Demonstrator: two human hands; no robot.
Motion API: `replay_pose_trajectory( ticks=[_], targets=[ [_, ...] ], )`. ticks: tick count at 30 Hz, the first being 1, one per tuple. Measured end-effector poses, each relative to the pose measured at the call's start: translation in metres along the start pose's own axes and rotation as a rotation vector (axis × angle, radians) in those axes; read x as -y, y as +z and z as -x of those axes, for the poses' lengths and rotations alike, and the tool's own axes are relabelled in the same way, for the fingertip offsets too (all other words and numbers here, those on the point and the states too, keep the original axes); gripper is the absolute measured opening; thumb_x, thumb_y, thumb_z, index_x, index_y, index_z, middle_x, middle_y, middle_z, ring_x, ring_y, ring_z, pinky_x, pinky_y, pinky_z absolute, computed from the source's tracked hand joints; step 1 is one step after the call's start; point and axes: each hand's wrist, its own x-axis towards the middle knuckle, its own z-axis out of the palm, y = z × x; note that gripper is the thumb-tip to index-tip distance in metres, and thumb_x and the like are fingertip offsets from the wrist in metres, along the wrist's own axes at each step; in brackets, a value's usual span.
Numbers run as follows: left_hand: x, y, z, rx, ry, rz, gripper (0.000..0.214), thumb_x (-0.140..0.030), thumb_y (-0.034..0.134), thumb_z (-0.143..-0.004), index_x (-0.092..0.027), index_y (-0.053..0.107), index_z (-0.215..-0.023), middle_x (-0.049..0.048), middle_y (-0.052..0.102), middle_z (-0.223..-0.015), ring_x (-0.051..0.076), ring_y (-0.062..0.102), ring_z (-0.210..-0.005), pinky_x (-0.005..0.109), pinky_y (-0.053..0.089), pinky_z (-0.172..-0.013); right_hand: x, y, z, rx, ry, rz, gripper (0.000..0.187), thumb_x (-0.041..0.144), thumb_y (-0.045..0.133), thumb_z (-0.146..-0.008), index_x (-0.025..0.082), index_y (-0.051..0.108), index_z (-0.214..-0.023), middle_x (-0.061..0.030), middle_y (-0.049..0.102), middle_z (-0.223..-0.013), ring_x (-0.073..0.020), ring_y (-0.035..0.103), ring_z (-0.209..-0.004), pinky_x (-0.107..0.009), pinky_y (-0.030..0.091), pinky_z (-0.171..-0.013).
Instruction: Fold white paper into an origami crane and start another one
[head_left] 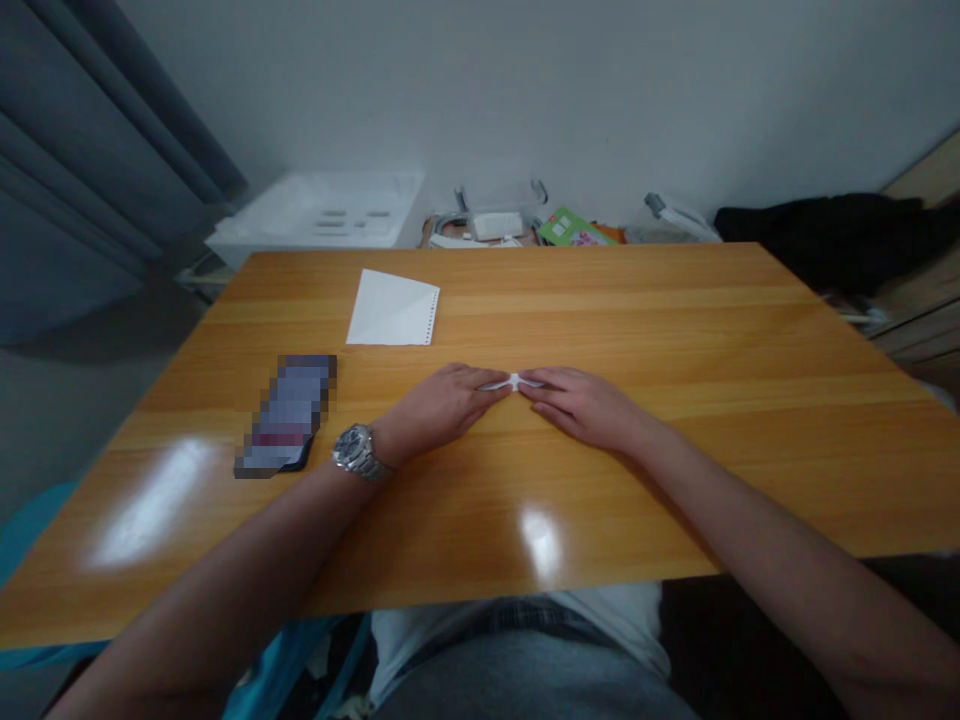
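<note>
A small piece of folded white paper (515, 382) lies between my hands near the middle of the wooden table (637, 330). My left hand (450, 402), with a metal watch (358, 452) on its wrist, has its fingers closed over the paper's left end. From the other side, my right hand (581, 405) pinches the right end, its thumb nearer to me. Only the narrow white middle shows between the fingertips; the rest of the paper is mostly covered.
A white sheet with a perforated edge (394, 308) lies beyond my left hand. Left of the watch is a phone (289, 415), its screen blurred out. Behind the table are a white plastic bin (330, 210), a green booklet (574, 228) and dark cloth (840, 235).
</note>
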Motion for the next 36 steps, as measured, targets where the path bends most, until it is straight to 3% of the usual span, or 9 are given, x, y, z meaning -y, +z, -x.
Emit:
replay_pose_trajectory(
  ticks=[6, 13, 21, 27, 36],
  targets=[
    [-0.004, -0.007, 0.004, 0.058, -0.001, -0.046, 0.041, -0.028, 0.037, -0.108, -0.02, 0.054, -0.144, 0.0102, 0.055, -0.148, 0.022, 0.06, -0.124, 0.04, 0.045, -0.107, 0.001, 0.003, 0.002, 0.003, 0.02, -0.002, 0.035, 0.022, 0.049, -0.103, 0.016, 0.066, -0.133, -0.0148, 0.061, -0.143, -0.0276, 0.06, -0.13, -0.047, 0.05, -0.111],
    [0.001, -0.021, 0.011, 0.096, -0.049, -0.066, 0.037, -0.039, 0.046, -0.104, -0.025, 0.064, -0.134, 0.0064, 0.058, -0.146, 0.023, 0.058, -0.128, 0.04, 0.044, -0.108, 0.0, 0.004, 0.004, -0.011, 0.03, -0.043, 0.036, 0.022, 0.048, -0.103, 0.016, 0.065, -0.135, -0.0144, 0.061, -0.144, -0.0265, 0.059, -0.13, -0.046, 0.05, -0.111],
    [-0.003, -0.013, 0.005, 0.008, -0.059, -0.078, 0.039, -0.041, 0.048, -0.103, -0.021, 0.064, -0.133, 0.0126, 0.067, -0.13, 0.026, 0.064, -0.117, 0.043, 0.048, -0.102, 0.002, 0.003, 0.003, -0.005, 0.041, -0.063, 0.036, 0.023, 0.048, -0.103, 0.019, 0.065, -0.135, -0.014, 0.061, -0.143, -0.0274, 0.06, -0.13, -0.05, 0.05, -0.11],
    [-0.01, -0.01, 0.001, 0.051, -0.075, -0.101, 0.042, -0.04, 0.047, -0.104, -0.025, 0.056, -0.142, 0.0117, 0.06, -0.138, 0.026, 0.06, -0.121, 0.042, 0.046, -0.104, 0.004, 0.002, 0.002, 0.001, 0.055, -0.086, 0.036, 0.022, 0.049, -0.103, 0.019, 0.065, -0.135, -0.0138, 0.06, -0.144, -0.0266, 0.058, -0.131, -0.048, 0.049, -0.111],
    [-0.013, -0.007, 0.001, 0.034, -0.103, -0.101, 0.04, -0.038, 0.044, -0.105, -0.026, 0.059, -0.14, 0.0105, 0.06, -0.137, 0.027, 0.057, -0.124, 0.043, 0.045, -0.104, -0.002, 0.002, 0.005, 0.006, 0.096, -0.152, 0.039, 0.026, 0.043, -0.105, 0.018, 0.062, -0.138, -0.0128, 0.06, -0.145, -0.0257, 0.059, -0.131, -0.048, 0.05, -0.112]
  ],
)
